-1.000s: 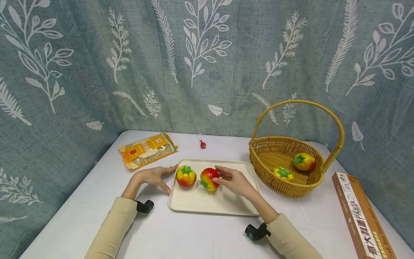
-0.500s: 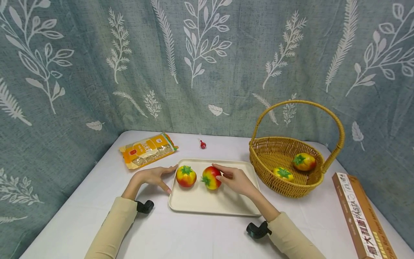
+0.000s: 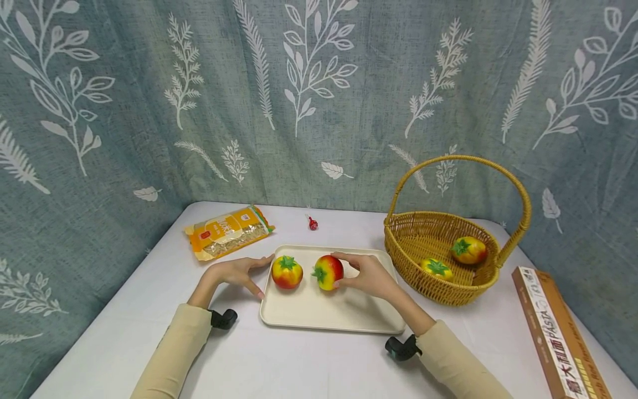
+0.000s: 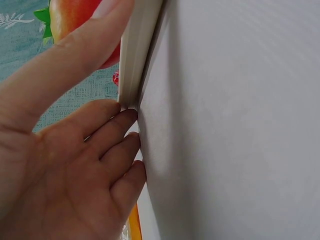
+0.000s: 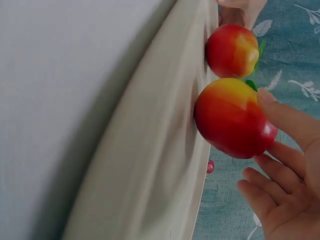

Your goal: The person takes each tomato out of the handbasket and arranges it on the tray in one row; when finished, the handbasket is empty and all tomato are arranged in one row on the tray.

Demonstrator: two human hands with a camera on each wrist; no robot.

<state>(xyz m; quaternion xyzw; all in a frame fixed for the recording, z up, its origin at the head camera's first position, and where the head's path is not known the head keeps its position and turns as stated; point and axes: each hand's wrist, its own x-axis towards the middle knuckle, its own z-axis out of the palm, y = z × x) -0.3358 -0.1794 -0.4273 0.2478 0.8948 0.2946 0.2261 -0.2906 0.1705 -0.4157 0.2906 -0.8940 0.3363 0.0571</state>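
A cream tray bears two red-and-yellow toy fruits with green leafy tops. The left fruit sits by the tray's left edge, leaf up. The right fruit lies tipped, its leaf facing left. My right hand pinches this right fruit between thumb and forefinger; the other fingers spread loosely below in the right wrist view. My left hand rests against the tray's left side, thumb and forefinger apart along the rim. In the left wrist view its thumb reaches across to the rim.
At right stands a wicker basket with a tall handle and two similar fruits inside. A long pasta box lies along the right edge. An orange grain packet and a red lollipop lie behind the tray.
The right fruit has shifted slightly right and turned within my right hand, its leaf now facing more toward me. The thumb and forefinger have closed around it. My left hand stays still.
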